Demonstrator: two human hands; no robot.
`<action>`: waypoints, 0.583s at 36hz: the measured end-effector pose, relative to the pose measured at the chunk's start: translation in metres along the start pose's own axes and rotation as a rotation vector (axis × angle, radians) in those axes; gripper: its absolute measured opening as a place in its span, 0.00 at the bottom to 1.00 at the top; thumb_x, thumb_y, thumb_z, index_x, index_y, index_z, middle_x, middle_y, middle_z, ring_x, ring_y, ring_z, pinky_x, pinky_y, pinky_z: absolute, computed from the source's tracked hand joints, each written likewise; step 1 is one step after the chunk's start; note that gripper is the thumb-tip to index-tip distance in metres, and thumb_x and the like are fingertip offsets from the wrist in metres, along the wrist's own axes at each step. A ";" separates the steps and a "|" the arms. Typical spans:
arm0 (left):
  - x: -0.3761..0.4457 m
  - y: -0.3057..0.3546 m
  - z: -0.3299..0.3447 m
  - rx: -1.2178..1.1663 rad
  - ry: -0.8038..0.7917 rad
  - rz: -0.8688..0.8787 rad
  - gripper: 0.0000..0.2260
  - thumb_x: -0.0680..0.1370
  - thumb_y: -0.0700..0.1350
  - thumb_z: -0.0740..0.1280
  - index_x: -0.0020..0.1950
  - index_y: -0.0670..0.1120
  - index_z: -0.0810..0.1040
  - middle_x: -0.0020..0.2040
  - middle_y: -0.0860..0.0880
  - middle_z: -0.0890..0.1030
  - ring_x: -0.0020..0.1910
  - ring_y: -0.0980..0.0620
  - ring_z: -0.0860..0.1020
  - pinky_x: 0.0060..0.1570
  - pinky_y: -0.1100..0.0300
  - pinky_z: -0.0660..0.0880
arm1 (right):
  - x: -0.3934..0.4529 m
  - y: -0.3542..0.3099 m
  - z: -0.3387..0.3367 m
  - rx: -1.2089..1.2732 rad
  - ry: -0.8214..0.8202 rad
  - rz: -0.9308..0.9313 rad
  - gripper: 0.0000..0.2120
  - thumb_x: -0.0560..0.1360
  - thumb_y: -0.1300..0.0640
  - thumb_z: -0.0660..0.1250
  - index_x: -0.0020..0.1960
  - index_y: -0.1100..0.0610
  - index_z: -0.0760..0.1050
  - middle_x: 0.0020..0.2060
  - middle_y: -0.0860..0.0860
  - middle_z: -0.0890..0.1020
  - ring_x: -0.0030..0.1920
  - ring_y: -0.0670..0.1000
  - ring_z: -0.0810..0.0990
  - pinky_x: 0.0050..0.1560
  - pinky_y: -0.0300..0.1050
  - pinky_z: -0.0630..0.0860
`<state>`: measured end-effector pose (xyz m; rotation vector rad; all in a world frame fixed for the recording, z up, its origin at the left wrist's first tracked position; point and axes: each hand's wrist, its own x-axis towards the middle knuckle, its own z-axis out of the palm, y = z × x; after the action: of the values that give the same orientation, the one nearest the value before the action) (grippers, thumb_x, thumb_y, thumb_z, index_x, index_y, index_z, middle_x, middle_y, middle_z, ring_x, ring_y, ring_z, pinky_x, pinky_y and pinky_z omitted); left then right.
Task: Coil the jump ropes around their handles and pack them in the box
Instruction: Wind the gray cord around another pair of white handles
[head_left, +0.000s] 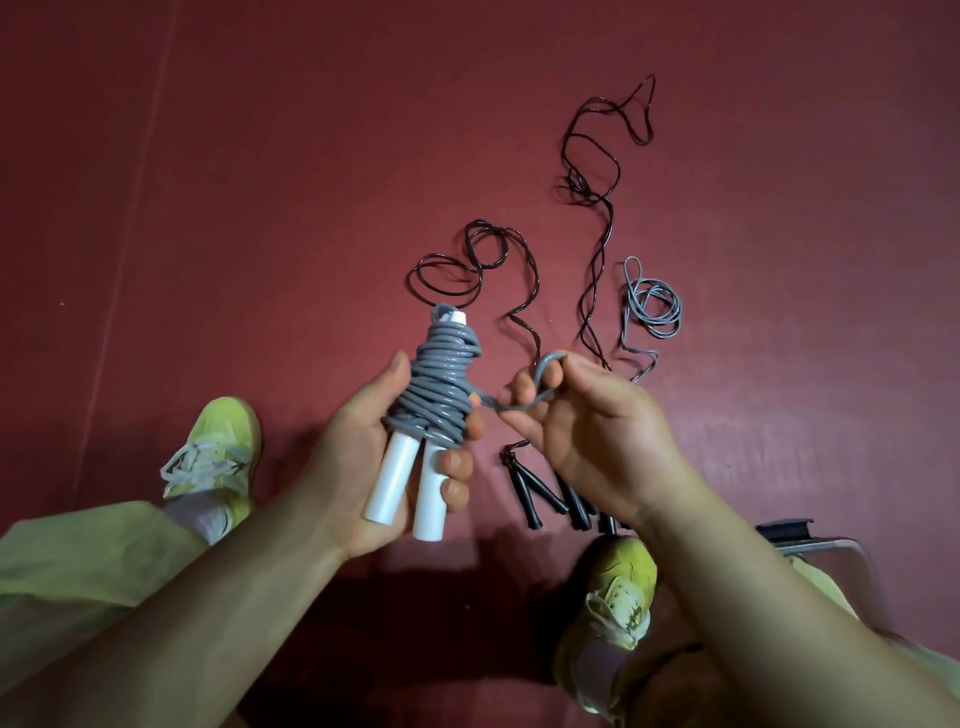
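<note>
1. Yellow-green sneakers, a left one (218, 452) and a right one (618, 587), sit nearest the camera on the dark red floor (260, 182), below pale green trouser legs (78, 551).
2. Both forearms reach forward; the left hand (363, 457) is palm-up, thumb and curled fingers wrapped around two white handles (410, 488) held side by side.
3. Grey rope (441, 384) is coiled thickly around the upper half of those handles, just above the gripping fingers.
4. To the right of that grip, the right hand (576, 431) pinches the rope's loose end loop (545, 369) between thumb and fingers; a short taut stretch joins it to the coil.
5. Under the right wrist lie black handles (540, 493) on the floor.
6. Beyond both hands, thin black ropes (597, 208) trail in loose squiggles, and a thin grey rope (652, 306) lies bunched to their right.
7. A dark-edged container corner (800, 535) shows beside the right forearm; what it is cannot be told.
</note>
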<state>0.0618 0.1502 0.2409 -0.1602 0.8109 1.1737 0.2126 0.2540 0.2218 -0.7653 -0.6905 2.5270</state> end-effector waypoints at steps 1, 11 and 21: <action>0.000 0.000 0.000 0.003 0.000 0.000 0.24 0.69 0.62 0.59 0.43 0.41 0.79 0.36 0.45 0.76 0.23 0.52 0.70 0.25 0.62 0.68 | 0.000 0.000 0.000 0.018 0.026 0.002 0.13 0.62 0.48 0.78 0.36 0.54 0.77 0.36 0.52 0.78 0.44 0.52 0.81 0.54 0.45 0.78; 0.006 -0.001 -0.001 0.443 0.118 0.078 0.18 0.71 0.57 0.68 0.50 0.43 0.77 0.37 0.45 0.80 0.27 0.51 0.73 0.28 0.62 0.69 | -0.002 -0.009 0.007 0.084 0.083 -0.127 0.05 0.70 0.55 0.69 0.39 0.56 0.79 0.40 0.53 0.80 0.46 0.53 0.80 0.56 0.46 0.78; 0.008 -0.003 -0.007 0.794 0.219 0.162 0.04 0.78 0.46 0.64 0.52 0.54 0.74 0.39 0.51 0.81 0.32 0.52 0.80 0.34 0.61 0.71 | -0.002 -0.004 0.010 -0.421 0.177 -0.138 0.06 0.66 0.65 0.72 0.38 0.56 0.85 0.37 0.52 0.85 0.41 0.49 0.84 0.47 0.43 0.81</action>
<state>0.0619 0.1513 0.2299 0.4466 1.4463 0.9121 0.2090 0.2522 0.2321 -1.0251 -1.1877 2.1810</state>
